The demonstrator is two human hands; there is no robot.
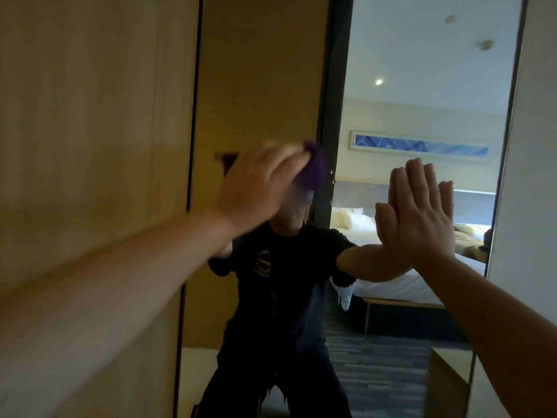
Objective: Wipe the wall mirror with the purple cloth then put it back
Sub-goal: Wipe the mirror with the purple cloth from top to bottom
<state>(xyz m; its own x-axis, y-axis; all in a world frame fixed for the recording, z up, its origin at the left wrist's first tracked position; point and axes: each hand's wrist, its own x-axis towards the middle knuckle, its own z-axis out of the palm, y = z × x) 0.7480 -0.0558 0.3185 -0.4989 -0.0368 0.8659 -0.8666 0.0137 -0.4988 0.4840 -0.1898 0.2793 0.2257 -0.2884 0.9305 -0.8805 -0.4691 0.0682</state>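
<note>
The tall wall mirror [407, 70] fills the middle and right of the head view, framed by a thin dark edge. My left hand [259, 185], blurred by motion, presses the purple cloth [405, 168] against the glass at about mid height. The cloth shows past my fingertips, bunched up. My right hand [422, 212] lies flat on the mirror to the right, fingers together and pointing up, holding nothing. The glass reflects a person in dark clothes and both arms.
A wooden wall panel [90, 131] stands to the left of the mirror. A pale wall [536, 176] borders its right edge. The reflection shows a bed, a long blue picture and a patterned carpet behind me.
</note>
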